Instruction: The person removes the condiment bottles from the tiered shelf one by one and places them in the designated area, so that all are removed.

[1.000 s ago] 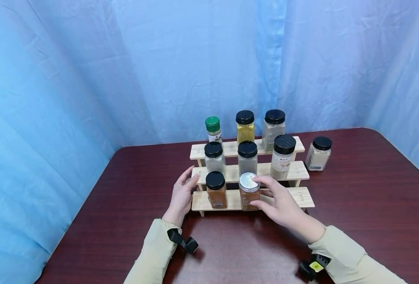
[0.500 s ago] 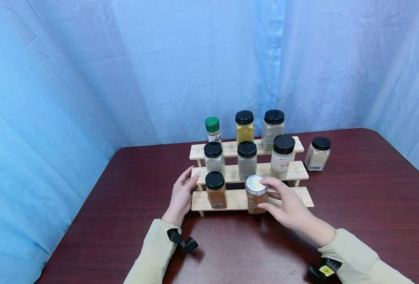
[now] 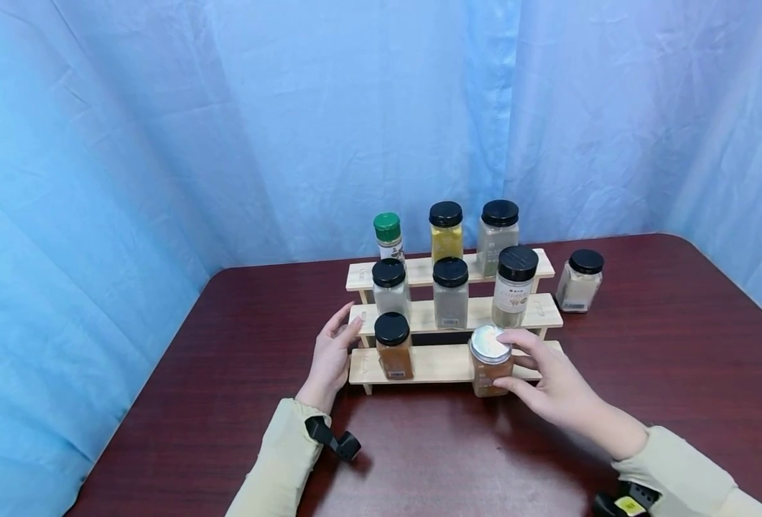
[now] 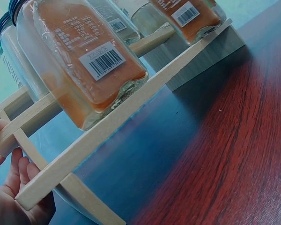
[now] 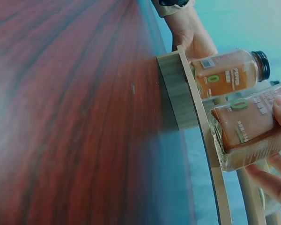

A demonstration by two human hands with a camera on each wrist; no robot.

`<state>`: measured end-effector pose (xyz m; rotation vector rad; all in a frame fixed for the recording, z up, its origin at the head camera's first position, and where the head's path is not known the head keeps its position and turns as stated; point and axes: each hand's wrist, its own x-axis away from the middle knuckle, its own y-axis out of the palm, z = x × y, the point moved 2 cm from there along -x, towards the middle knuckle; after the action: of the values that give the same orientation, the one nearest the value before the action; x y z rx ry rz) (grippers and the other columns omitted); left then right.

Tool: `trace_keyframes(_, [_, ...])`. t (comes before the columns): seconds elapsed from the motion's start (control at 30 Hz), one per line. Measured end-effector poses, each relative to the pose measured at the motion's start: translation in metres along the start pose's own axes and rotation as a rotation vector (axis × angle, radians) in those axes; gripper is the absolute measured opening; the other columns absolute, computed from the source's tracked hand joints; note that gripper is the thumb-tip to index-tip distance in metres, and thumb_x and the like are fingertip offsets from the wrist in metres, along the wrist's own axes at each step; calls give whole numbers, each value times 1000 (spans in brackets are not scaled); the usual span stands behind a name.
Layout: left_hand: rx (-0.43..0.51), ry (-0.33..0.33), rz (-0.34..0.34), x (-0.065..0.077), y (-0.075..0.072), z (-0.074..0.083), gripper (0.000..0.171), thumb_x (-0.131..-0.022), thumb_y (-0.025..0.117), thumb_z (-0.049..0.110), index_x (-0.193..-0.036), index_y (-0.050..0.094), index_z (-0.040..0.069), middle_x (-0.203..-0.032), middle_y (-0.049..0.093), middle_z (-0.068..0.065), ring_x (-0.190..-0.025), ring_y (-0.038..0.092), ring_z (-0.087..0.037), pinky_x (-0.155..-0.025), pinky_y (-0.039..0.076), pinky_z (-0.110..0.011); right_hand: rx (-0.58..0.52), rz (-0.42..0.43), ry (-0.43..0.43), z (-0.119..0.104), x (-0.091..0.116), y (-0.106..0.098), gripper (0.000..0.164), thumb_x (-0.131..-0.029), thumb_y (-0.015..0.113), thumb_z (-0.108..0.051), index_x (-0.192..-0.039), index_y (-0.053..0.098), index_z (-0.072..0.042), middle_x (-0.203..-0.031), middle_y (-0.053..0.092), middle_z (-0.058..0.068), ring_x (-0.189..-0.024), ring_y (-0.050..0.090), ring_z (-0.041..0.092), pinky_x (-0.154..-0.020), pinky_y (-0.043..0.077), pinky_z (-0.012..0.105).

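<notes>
The right hand (image 3: 551,380) holds a spice jar (image 3: 489,375) of orange-brown powder with a silver lid, thumb and fingers around its sides. The jar's base overlaps the front edge of the lowest shelf in the head view; in the right wrist view its bottom (image 5: 220,140) is right at the shelf edge. At the left end of the three-tier wooden rack (image 3: 442,365), the left hand (image 3: 330,355) grips the middle shelf's end, thumb on top and fingers below in the left wrist view. A black-lidded jar of similar orange-brown powder (image 3: 395,355) stands on the lowest shelf at left.
Two black-lidded pale jars (image 3: 390,294) and a taller labelled jar (image 3: 511,294) occupy the middle shelf. Up top stand a green-capped shaker (image 3: 390,240), a yellow-filled jar (image 3: 447,240) and a greyish jar (image 3: 497,244). Right of the rack, another jar (image 3: 579,287) sits on the dark red table (image 3: 258,323).
The right hand has moved the silver-lidded jar to the right along the lowest shelf and slightly toward the person. The left hand has stayed at the rack's left end.
</notes>
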<state>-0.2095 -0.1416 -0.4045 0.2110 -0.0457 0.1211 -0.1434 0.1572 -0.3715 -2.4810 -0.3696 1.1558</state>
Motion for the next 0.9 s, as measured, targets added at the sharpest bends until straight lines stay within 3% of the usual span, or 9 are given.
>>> trace_keyframes(0.23, [-9,4,4,-1,0,0,50,-95,55,10,-143,40,2,-82,60,7,-72,57,-3,-66,43,-20,-1,24,81,0,10,-15,73,-56,67,34,-121,44,9,-125,44,-23,-104,53,-13,-66,52,12])
trace_keyframes(0.5, [4,-2,12,-1,1,-1,48,-95,54,8,-142,43,5,-77,60,9,-68,56,-3,-64,43,-20,-8,47,86,2,21,-29,73,-58,69,32,-122,43,9,-126,47,-19,-104,55,-12,-64,52,13])
trace_keyframes(0.57, [8,-1,12,-1,1,-1,48,-95,54,8,-142,42,4,-77,60,8,-68,56,-3,-64,43,-20,-15,55,71,4,24,-33,65,-66,72,22,-123,43,10,-126,48,-18,-104,56,-11,-65,52,12])
trace_keyframes(0.67, [8,-4,13,-1,1,-2,48,-95,54,7,-142,42,4,-78,60,8,-69,56,-3,-64,43,-20,-4,68,43,6,27,-39,54,-80,70,-5,-122,42,13,-127,50,-18,-108,56,-9,-70,50,10])
trace_keyframes(0.77, [-2,-5,14,-1,0,-1,49,-95,53,7,-143,41,4,-78,60,8,-68,55,-3,-64,43,-20,20,87,21,9,29,-46,62,-84,62,-28,-122,40,17,-127,51,-18,-112,54,-9,-78,47,7])
trace_keyframes(0.9, [-8,-2,15,-1,1,0,50,-95,54,8,-143,41,3,-77,59,8,-68,54,-3,-63,43,-20,11,112,4,13,33,-55,68,-84,60,-32,-123,37,19,-129,52,-14,-115,53,-7,-83,45,7])
